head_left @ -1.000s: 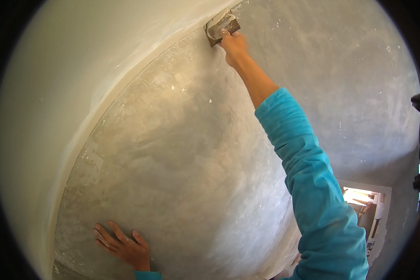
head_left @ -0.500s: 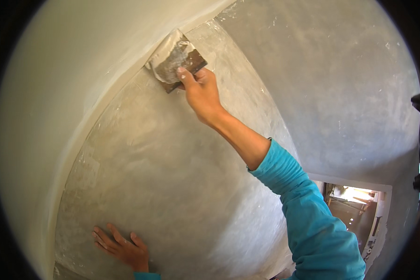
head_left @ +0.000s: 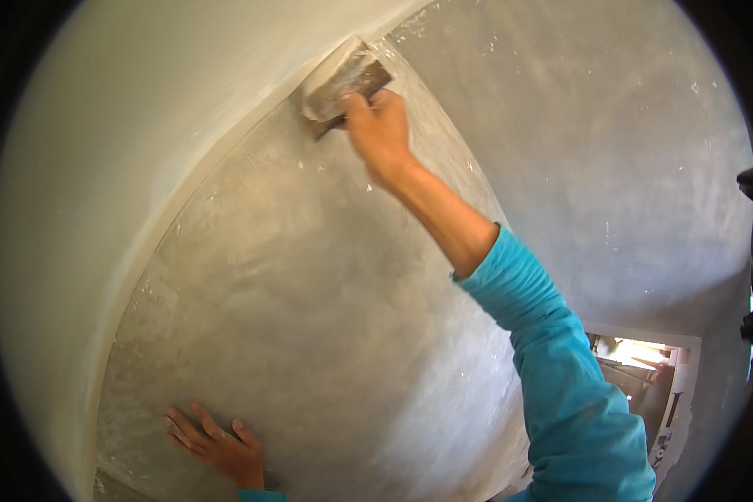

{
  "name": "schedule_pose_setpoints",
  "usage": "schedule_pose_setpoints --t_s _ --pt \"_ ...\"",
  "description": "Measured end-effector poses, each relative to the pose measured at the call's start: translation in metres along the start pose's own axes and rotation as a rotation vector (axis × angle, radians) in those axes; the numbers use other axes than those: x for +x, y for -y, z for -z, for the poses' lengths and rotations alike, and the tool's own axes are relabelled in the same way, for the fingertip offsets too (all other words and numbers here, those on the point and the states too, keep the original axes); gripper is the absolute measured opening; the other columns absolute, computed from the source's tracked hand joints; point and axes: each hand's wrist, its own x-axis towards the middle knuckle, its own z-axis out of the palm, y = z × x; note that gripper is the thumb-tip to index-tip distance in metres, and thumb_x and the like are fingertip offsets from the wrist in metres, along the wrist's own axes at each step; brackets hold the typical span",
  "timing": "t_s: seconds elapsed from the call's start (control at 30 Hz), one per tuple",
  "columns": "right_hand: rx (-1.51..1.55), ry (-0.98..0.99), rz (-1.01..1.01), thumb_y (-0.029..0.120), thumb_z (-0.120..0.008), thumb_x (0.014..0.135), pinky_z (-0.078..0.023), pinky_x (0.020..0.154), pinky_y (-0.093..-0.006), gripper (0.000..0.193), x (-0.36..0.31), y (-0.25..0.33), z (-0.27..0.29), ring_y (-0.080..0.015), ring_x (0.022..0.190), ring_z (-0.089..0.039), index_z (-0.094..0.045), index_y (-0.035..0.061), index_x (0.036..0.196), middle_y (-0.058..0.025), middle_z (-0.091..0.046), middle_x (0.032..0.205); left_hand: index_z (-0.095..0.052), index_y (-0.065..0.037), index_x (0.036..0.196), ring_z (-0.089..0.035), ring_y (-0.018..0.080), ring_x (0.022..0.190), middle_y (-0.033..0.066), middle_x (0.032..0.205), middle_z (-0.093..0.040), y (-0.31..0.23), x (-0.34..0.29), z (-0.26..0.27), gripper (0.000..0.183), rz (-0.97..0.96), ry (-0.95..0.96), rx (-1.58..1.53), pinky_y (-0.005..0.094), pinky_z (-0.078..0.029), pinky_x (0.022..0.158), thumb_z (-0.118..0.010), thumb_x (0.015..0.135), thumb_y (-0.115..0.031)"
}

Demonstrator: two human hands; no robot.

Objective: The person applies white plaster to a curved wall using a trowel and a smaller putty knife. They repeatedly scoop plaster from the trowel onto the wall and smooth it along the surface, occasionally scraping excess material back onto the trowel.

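Before you, a mottled grey wall (head_left: pixel 309 293) meets a smooth cream surface (head_left: pixel 117 151) along a seam (head_left: pixel 169 227); a second grey wall (head_left: pixel 611 159) stands at right, a pale-framed opening (head_left: pixel 644 381) below it. Your right hand (head_left: pixel 382 132) closes, thumb on top, on a smeared flat blade (head_left: pixel 341 81) at the seam's upper stretch. Your left hand (head_left: pixel 228 450), fingers spread, grasping nothing, lies against the first wall.

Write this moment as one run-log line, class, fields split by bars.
right hand: gripping smeared flat scraper by edge of pale surface | left hand: spread open against grey wall
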Motion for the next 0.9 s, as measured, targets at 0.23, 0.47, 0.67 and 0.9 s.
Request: schedule_pose_setpoints --t_s 0.23,0.47,0.67,0.9 --pt "-0.081 -0.266 -0.03 0.012 -0.06 0.098 -0.05 0.074 -0.0334 0.02 0.082 -0.033 0.048 -0.015 0.08 -0.061 -0.065 -0.0061 0.102 -0.009 -0.069 0.093 -0.027 -0.008 0.156 -0.019 0.0456 0.15 0.0244 0.162 -0.019 0.002 -0.002 -0.001 0.06 -0.002 0.031 0.044 0.0633 -0.018 0.118 -0.028 0.107 -0.043" --pt "0.114 -0.153 -0.039 0.012 -0.059 0.1 -0.047 0.076 -0.0317 0.017 0.04 -0.021 0.019 -0.0109 0.08 -0.056 -0.066 -0.0034 0.1 -0.006 -0.067 0.094 -0.025 -0.009 0.156 -0.019 0.0423 0.15 0.0218 0.163 -0.017 0.002 0.0 0.0 0.06 -0.011 0.002 0.044 0.061 -0.018 0.12 -0.026 0.108 -0.043" --pt "0.224 -0.065 0.027 0.013 -0.06 0.1 -0.044 0.067 -0.0273 0.016 0.003 -0.008 -0.005 -0.0079 0.073 -0.053 -0.066 -0.0018 0.095 -0.0017 -0.065 0.086 -0.026 -0.009 0.156 -0.018 0.0422 0.151 0.021 0.163 -0.017 0.001 -0.001 -0.001 0.06 0.008 0.022 0.045 0.0607 -0.017 0.121 -0.024 0.108 -0.044" --pt "0.247 0.072 0.014 0.012 -0.06 0.097 -0.039 0.057 -0.0281 0.021 -0.08 0.026 -0.036 -0.0073 0.064 -0.048 -0.066 -0.0023 0.083 0.0011 -0.061 0.072 -0.024 -0.009 0.157 -0.015 0.0446 0.151 0.0236 0.163 -0.016 0.001 0.0 -0.002 0.061 0.004 0.024 0.009 0.0634 -0.014 0.12 -0.027 0.107 -0.043"
